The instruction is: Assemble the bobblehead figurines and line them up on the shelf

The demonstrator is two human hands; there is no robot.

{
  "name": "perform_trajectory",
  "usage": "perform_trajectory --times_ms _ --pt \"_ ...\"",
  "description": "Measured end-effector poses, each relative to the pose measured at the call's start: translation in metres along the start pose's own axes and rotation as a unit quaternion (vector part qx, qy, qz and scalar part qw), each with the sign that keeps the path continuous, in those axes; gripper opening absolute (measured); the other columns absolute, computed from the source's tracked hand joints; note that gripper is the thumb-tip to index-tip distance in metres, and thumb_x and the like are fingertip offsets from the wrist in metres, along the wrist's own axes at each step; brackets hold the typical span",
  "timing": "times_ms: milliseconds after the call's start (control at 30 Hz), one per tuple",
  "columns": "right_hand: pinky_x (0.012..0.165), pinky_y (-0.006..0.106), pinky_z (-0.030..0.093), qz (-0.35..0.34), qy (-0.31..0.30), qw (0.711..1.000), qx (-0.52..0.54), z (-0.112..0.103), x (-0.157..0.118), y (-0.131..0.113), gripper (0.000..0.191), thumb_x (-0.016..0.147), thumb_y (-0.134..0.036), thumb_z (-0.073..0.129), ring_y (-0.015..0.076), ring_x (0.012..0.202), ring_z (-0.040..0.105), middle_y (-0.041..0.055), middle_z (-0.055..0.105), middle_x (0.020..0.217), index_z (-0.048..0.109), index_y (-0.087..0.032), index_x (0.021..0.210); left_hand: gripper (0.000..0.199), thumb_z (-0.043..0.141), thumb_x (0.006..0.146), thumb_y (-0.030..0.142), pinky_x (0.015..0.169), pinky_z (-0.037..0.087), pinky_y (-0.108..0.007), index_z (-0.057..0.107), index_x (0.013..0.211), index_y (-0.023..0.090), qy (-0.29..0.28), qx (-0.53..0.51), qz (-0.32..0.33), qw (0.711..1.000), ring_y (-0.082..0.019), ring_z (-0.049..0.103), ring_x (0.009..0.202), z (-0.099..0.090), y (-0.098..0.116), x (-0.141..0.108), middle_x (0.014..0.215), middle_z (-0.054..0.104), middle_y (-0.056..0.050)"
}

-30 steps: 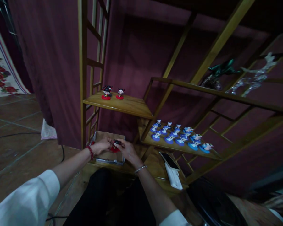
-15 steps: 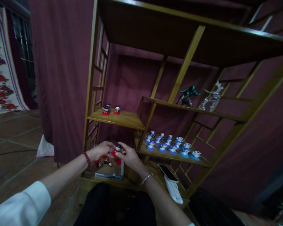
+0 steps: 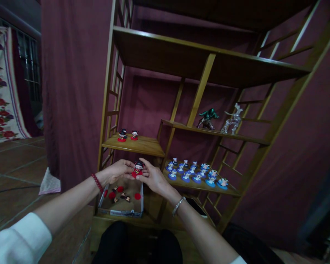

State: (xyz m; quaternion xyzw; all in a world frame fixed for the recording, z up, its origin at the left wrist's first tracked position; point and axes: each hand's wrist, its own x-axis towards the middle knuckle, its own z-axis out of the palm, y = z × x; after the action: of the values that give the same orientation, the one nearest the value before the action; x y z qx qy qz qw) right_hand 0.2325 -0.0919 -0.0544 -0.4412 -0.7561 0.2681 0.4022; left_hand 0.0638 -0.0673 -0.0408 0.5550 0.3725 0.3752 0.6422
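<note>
Between my two hands is a small figurine [image 3: 138, 167] with black hair buns and a red round base, held upright above the box. My left hand [image 3: 120, 171] pinches the left edge of its base. From the right, my right hand [image 3: 153, 178] grips the base and side with thumb and fingers. Below them a shallow open cardboard box [image 3: 126, 213] holds several loose red discs [image 3: 137, 196] and small dark-haired figurine parts [image 3: 123, 195]. On the left shelf [image 3: 143, 147], just beyond my hands, stand similar red-based figurines [image 3: 134, 135].
Rows of blue-and-purple-based figurines [image 3: 186, 176] fill the lower right shelf. Above them stand a green-and-brown figure [image 3: 208, 118] and a clear deer-like figure [image 3: 232, 119]. Wooden posts [image 3: 201, 91] divide the shelving. A dark phone [image 3: 197, 207] lies partly behind my right forearm.
Both hands have risen slightly with the figurine, which now faces me more squarely, and more of the box shows. The view has tilted upward and shifted a little.
</note>
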Motion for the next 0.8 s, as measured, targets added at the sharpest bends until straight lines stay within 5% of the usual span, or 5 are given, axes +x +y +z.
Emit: perform_trajectory --times_ms 333,800 --pt "0.076 0.029 0.051 -0.007 0.011 1.0 -0.021 -0.031 0.017 -0.036 0.074 0.06 -0.017 0.069 0.0126 0.077 0.061 0.0042 0.061 0.091 0.038 -0.017 0.127 0.007 0.061 0.066 0.006 0.067 0.051 -0.028 0.058 0.071 0.009 -0.006 -0.006 0.037 0.999 -0.011 0.059 0.063 0.009 0.038 0.002 0.069 0.062 -0.003" --pt "0.073 0.028 0.05 -0.039 0.053 0.996 -0.052 -0.058 0.078 -0.035 0.071 0.061 -0.017 0.069 0.0128 0.076 0.06 0.0043 0.062 0.089 0.038 -0.016 0.125 0.016 0.048 0.071 -0.005 0.067 0.051 -0.024 0.057 0.065 0.008 0.08 -0.073 0.108 0.988 -0.008 0.057 0.059 0.019 0.069 0.034 0.061 0.06 -0.002"
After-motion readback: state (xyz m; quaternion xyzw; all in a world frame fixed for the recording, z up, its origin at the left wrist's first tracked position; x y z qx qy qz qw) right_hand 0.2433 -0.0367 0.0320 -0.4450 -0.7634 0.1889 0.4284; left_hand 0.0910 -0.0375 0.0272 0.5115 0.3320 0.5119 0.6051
